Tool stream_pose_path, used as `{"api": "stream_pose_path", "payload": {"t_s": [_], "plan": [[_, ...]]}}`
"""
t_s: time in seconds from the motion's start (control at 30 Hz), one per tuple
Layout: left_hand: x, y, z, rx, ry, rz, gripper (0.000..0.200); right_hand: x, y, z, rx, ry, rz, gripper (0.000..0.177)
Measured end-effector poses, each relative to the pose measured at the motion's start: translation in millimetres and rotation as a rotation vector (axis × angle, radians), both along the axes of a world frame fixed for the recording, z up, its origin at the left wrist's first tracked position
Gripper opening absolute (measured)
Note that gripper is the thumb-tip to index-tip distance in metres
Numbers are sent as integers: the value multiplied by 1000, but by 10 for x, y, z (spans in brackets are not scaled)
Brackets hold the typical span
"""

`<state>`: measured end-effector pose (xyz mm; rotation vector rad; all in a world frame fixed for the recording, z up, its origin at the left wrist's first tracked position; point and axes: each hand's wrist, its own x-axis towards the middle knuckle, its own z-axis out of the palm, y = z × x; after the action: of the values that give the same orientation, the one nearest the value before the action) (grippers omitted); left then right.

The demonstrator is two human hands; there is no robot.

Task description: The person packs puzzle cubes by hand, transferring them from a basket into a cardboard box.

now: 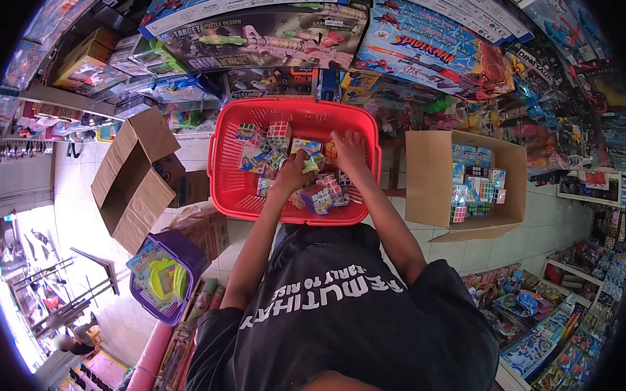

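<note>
In the head view a red plastic basket (pixel 222 184) holds several puzzle cubes in printed clear wrappers. My left hand (pixel 293 175) is inside it, its fingers closed on a wrapped puzzle cube (pixel 309 152) with a blue and yellow print. Beside it, my right hand (pixel 348 151) has its fingers curled over an orange-and-yellow puzzle cube (pixel 330 153). A white-edged puzzle cube (pixel 279 132) stands near the back of the basket. Another packaged cube (pixel 317 199) with purple sides lies close to the front rim.
On the right stands an open cardboard box (pixel 429 179) with several puzzle cubes. To the left are another open carton (pixel 128 180) and a purple basket (pixel 156 304) with a green toy. Large toy boxes (pixel 264 43) line the shelf ahead. A person (pixel 76 339) is at lower left.
</note>
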<state>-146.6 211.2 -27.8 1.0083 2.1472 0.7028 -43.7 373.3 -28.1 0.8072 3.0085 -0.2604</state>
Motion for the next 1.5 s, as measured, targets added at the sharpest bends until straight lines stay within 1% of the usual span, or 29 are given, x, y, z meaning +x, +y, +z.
{"api": "stream_pose_path", "payload": {"t_s": [0.1,0.17,0.2,0.23,0.27,0.3,0.37,0.4,0.43,0.47,0.53,0.6,0.67,0.7,0.77,0.83,0.9,0.93,1.0,1.03,1.1,1.13,1.2,1.23,1.3,1.33,1.37,1.43,1.5], "plan": [[-47,-14,104,102,17,17,57,-47,-58,264,-106,62,-10,59],[-91,-14,211,180,5,35,61,-82,12,259,-699,422,-22,56],[-130,-15,221,300,-115,36,63,-119,22,269,-671,463,31,48],[-166,-12,227,419,-236,39,66,-145,-14,273,-671,462,28,48],[-177,10,221,419,-500,125,63,-176,-69,274,-805,482,-13,42],[-181,4,303,419,-500,126,63,-218,-124,274,-938,502,-52,37],[-214,-15,539,495,-854,315,61,-316,-263,293,-1020,501,-21,35],[-234,-30,507,529,-823,342,51,-364,-333,313,-1101,499,9,34],[-280,-88,422,532,-822,341,51,-406,-390,375,-1181,496,39,33],[-353,-176,343,533,-837,383,45,-435,-410,446,-1269,392,27,34],[-403,-301,405,544,-803,490,34,-473,-439,334,-1268,414,15,39],[-485,-470,394,557,-810,527,35,-474,-476,205,-1269,433,4,43],[-511,-620,384,582,-808,625,37,-399,-480,122,-485,-68,150,64],[-518,-683,386,583,-809,623,37,-390,-517,144,-483,-67,148,64],[-561,-779,385,563,-812,671,37,-353,-573,189,-473,-489,48,80],[-580,-789,328,570,-844,680,36,-277,-536,-93,-395,-448,31,84],[-560,-796,317,531,-831,733,36,-247,-487,-151,-608,-345,-98,83],[-548,-814,336,523,-838,730,36,-205,-485,-149,-612,-350,-106,83],[-568,-819,396,586,-1003,585,40,-160,-469,-94,-717,-58,-151,80],[-584,-819,396,585,-1007,578,40,-166,-489,7,-714,-57,-159,80],[-588,-817,396,558,-1172,413,45,-140,-559,232,-793,182,-234,70],[-577,-796,446,555,-1177,403,45,-144,-590,341,-788,185,-244,70],[-518,-755,532,482,-1189,275,52,-154,-676,550,-1012,289,-370,62],[-481,-744,502,477,-1194,262,52,-144,-733,658,-1007,295,-381,62],[-403,-732,430,477,-1204,142,61,-140,-846,819,-1070,329,-373,52],[-369,-727,489,453,-1280,122,68,-165,-912,641,-952,524,-273,51],[-342,-716,488,448,-1279,108,68,-112,-894,496,-945,534,-282,51],[-293,-707,475,467,-1324,100,71,-82,-940,666,-1240,382,-367,51],[-285,-713,464,473,-1351,84,71,-19,-938,706,-1151,379,-357,53]]}}
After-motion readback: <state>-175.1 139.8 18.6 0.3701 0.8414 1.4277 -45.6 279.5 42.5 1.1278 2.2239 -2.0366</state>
